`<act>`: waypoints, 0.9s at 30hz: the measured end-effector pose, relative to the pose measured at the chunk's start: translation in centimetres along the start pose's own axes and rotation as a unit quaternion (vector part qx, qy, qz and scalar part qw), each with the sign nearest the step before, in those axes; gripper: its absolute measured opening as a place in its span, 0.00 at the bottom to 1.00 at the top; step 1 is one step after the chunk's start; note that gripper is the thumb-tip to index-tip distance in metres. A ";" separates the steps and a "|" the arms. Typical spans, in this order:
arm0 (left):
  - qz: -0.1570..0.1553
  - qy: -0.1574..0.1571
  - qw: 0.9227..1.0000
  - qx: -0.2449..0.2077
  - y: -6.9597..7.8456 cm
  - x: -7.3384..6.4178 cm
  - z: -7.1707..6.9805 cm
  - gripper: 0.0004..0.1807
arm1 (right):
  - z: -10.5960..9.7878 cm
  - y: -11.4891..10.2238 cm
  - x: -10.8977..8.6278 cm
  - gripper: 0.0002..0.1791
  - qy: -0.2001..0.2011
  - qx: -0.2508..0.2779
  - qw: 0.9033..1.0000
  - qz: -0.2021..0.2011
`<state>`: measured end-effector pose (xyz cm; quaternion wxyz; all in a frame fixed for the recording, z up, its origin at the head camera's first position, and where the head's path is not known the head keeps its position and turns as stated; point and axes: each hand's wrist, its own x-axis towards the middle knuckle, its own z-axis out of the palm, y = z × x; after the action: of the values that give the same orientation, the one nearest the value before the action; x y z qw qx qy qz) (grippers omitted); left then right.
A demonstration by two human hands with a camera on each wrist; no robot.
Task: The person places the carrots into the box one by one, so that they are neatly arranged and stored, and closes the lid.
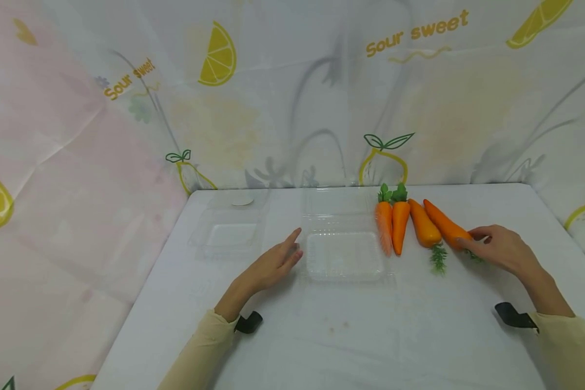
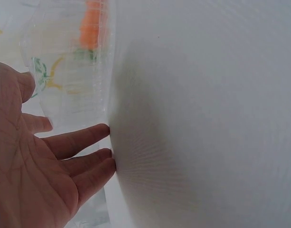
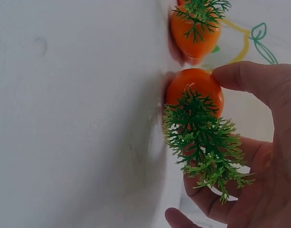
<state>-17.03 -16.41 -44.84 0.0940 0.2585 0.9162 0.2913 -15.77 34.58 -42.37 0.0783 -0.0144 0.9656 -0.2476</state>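
My right hand [image 1: 504, 249] is at the thick end of the rightmost orange carrot [image 1: 446, 225], which lies on the table. In the right wrist view the thumb [image 3: 240, 78] is on that carrot's side, fingers curl round the other side, and its green fronds [image 3: 202, 142] hang toward the palm. Left of it lies a thicker carrot [image 1: 423, 225], its fronds toward me. My left hand [image 1: 270, 265], fingers spread, is beside the left edge of an open clear plastic box [image 1: 343, 279]. In the left wrist view its fingertips [image 2: 102, 130] rest on the white tabletop.
Two slimmer carrots, one paler [image 1: 384, 227] and one bright [image 1: 401, 227], lie right of the box with leafy tops away from me. Another clear box [image 1: 231, 254] stands at the left. A lemon-printed cloth [image 1: 283, 108] hangs behind the white table [image 1: 322, 336].
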 end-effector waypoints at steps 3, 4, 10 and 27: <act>0.001 0.000 1.000 -0.001 0.0 0.0 0.0 0.36 | -0.2 0.3 -0.2 0.41 -0.001 0.000 1.000 0.005; 0.003 0.000 1.000 -0.001 0.0 0.0 0.0 0.36 | -0.3 0.4 -0.3 0.41 -0.002 -0.001 1.000 0.008; 0.005 0.000 1.000 0.001 0.0 0.0 0.0 0.36 | -1.1 0.9 -0.7 0.43 -0.014 -0.005 0.999 0.030; 0.004 0.000 1.000 0.001 0.0 0.0 0.0 0.36 | -1.5 2.6 -0.7 0.43 0.005 -0.037 0.999 0.028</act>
<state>-17.04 -16.44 -44.86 0.0925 0.2618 0.9156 0.2908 -15.29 37.61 -42.15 0.0794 0.0110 0.9745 -0.2094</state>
